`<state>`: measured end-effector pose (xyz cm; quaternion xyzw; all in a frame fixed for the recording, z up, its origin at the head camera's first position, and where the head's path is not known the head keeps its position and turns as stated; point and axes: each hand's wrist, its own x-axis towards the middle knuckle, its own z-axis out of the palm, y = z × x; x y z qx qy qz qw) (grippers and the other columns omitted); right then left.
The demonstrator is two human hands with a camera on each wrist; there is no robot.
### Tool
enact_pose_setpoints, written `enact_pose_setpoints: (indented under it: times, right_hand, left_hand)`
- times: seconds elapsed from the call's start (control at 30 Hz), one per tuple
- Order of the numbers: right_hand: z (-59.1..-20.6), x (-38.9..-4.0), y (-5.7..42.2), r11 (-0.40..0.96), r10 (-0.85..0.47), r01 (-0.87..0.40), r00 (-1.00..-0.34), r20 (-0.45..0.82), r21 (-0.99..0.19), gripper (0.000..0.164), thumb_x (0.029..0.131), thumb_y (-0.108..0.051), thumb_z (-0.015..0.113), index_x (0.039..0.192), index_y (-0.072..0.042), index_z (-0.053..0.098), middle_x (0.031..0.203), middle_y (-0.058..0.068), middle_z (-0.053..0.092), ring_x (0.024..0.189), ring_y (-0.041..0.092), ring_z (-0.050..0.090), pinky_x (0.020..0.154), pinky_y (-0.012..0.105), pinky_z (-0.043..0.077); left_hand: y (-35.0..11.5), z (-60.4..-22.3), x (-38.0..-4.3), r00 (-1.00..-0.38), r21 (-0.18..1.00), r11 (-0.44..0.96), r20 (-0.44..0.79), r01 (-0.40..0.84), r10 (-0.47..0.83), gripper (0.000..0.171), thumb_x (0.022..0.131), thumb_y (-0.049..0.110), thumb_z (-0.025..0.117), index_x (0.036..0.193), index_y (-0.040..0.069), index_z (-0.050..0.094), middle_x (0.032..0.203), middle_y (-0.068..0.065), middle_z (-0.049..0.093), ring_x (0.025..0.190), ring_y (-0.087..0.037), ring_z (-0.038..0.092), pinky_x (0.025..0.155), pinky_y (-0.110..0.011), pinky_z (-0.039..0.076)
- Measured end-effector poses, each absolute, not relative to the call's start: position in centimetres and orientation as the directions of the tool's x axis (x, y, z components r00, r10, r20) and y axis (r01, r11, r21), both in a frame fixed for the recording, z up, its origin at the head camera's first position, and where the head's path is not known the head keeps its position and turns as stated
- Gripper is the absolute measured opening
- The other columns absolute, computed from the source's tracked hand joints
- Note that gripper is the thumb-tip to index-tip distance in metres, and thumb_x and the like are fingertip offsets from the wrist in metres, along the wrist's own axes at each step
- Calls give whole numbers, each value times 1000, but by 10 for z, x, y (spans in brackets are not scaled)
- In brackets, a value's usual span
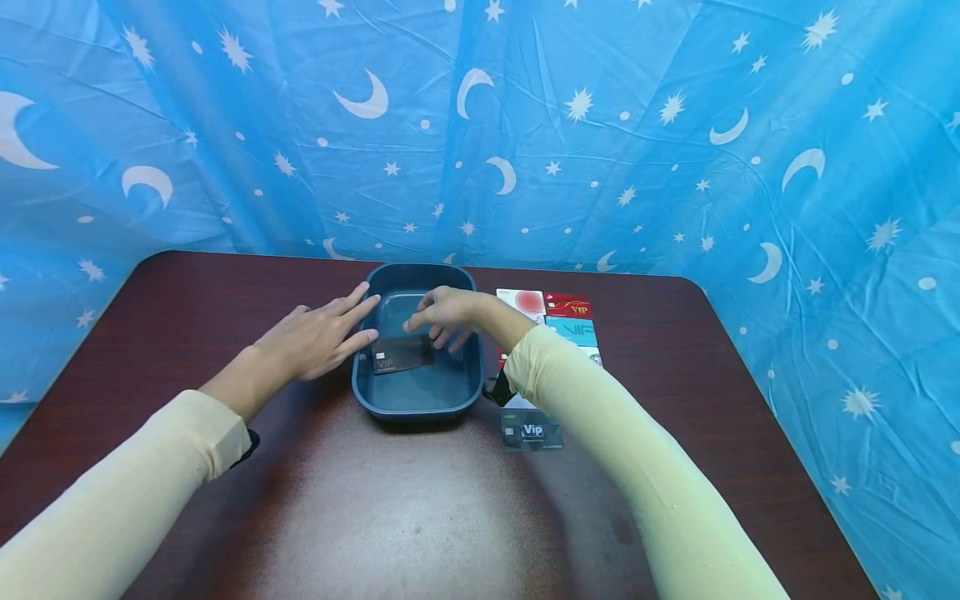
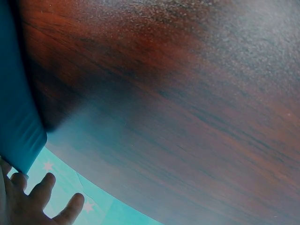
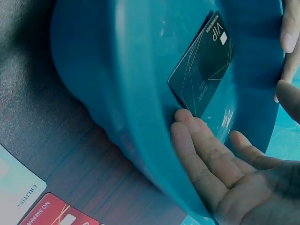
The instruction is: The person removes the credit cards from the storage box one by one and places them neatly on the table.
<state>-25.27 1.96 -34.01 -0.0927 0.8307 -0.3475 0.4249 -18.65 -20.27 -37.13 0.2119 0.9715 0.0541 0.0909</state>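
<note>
A dark blue plastic basin (image 1: 420, 412) stands near the far side of the table. Inside it lies a black VIP card (image 1: 393, 356), with another dark card edge showing beneath it in the right wrist view. My left hand (image 1: 318, 337) rests its outstretched fingers against the basin's left rim. Over the basin's inside hangs my right hand (image 1: 446, 312), its fingers loosely bent and nothing held in them. In the right wrist view its fingertips (image 3: 183, 133) are close to the lower end of the card (image 3: 201, 68); whether they touch it, I cannot tell.
Right of the basin several cards lie in rows, partly hidden by my right arm: a white one with a red circle (image 1: 529, 302), a red VIP card (image 1: 567, 305), a teal card (image 1: 572, 331) and a dark Vip card (image 1: 532, 432). A blue star-patterned curtain (image 1: 525, 125) hangs behind the table.
</note>
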Motion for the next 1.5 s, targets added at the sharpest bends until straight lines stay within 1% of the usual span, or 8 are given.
enact_pose_setpoints:
  times: [0.33,0.5,0.7,0.87,1.0,1.23,1.37,1.5]
  right_hand:
    - [-334,-251,18,728,-434,183,-624,-650,-661,63,99,-30,62,150,-4,35,132,23,53,110,38,66,89,49,56]
    - [-334,-251,16,742,-405,175,-654,-640,-648,55,98,-27,65,143,-5,43,129,20,57,107,34,68,86,47,57]
    - [-334,-246,11,756,-399,105,-708,-583,-646,41,98,-18,65,133,-3,52,118,14,60,103,32,70,79,42,59]
    - [-336,-240,5,778,-394,29,-756,-524,-627,35,97,-6,64,130,1,55,114,12,61,90,28,71,73,37,60]
    - [-337,-236,2,812,-389,-35,-777,-495,-582,32,95,-2,65,126,1,57,105,13,63,82,25,71,70,36,61]
    - [-339,-233,0,807,-387,-45,-793,-471,-589,18,94,1,65,113,2,64,91,12,66,74,22,70,67,32,61]
    - [-339,-231,2,784,-402,-36,-790,-463,-619,9,94,2,65,103,2,69,88,11,68,74,21,71,67,30,60]
    - [-338,-230,4,765,-426,-37,-778,-462,-643,8,94,3,65,99,1,71,87,10,69,73,19,70,67,29,60]
  left_hand:
    - [-202,-372,-187,-891,139,902,-157,408,427,67,106,47,40,159,10,22,164,-21,13,143,-44,33,104,-72,31]
    - [-202,-373,-187,-891,136,902,-154,409,427,68,106,47,40,159,10,22,164,-21,13,143,-44,32,104,-72,30]
    - [-203,-373,-187,-890,138,899,-142,416,434,67,106,46,40,159,9,23,164,-21,14,142,-44,33,103,-72,32]
    - [-203,-373,-186,-890,137,898,-135,419,436,67,106,45,40,159,9,23,164,-21,14,142,-43,34,103,-71,34]
    - [-203,-373,-186,-890,136,897,-135,420,437,67,106,45,41,159,9,23,163,-22,15,142,-43,34,102,-72,33]
    - [-201,-373,-186,-891,136,899,-134,416,433,67,106,46,41,159,9,24,163,-22,15,141,-44,35,103,-73,32]
    - [-201,-372,-186,-892,134,899,-134,416,432,67,105,46,41,159,9,23,163,-22,15,141,-44,35,103,-73,32]
    - [-202,-372,-186,-891,133,899,-134,417,433,67,105,46,42,158,9,23,163,-23,16,141,-45,35,103,-72,33]
